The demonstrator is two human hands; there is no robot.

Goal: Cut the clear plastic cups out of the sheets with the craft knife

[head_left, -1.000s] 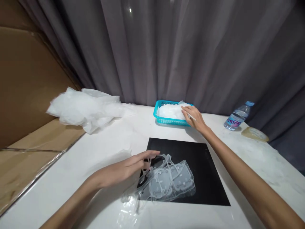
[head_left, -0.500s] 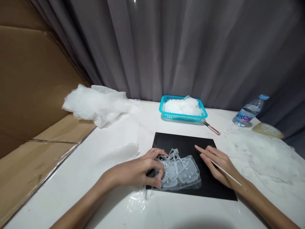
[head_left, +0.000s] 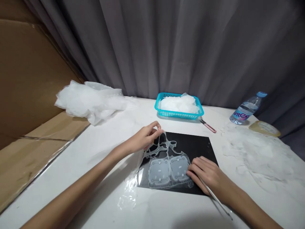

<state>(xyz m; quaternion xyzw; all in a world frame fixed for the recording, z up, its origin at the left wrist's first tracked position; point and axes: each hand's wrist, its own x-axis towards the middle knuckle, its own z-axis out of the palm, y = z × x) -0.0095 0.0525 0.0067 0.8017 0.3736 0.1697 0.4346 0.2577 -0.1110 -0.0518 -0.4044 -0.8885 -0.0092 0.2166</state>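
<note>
On a black mat [head_left: 200, 146] lies a translucent moulded sheet [head_left: 159, 171] with two rounded, grey-looking panels and small round dots. A stringy, cut-out strip of clear film [head_left: 166, 144] rises from its far edge. My left hand [head_left: 147, 136] pinches the top of that strip between thumb and finger, over the mat's far left corner. My right hand [head_left: 207, 175] rests at the sheet's right edge, its fingers curled and touching it. A thin white stick [head_left: 218, 200] is tucked in this hand, pointing back towards the wrist. Its front end is hidden.
A turquoise basket [head_left: 178, 115] holds white filmy pieces. Beside it lie pink-handled snips [head_left: 208, 126]. A water bottle [head_left: 246, 109], a tape roll [head_left: 265, 128] and a heap of film scraps [head_left: 264, 156] are at right. White plastic bags [head_left: 88, 100] and cardboard [head_left: 47, 130] are at left.
My left hand has moved up and away, pulling the film strip out from the panels. My right hand has come down and closer, onto the sheet's right edge. The panels now lie more exposed.
</note>
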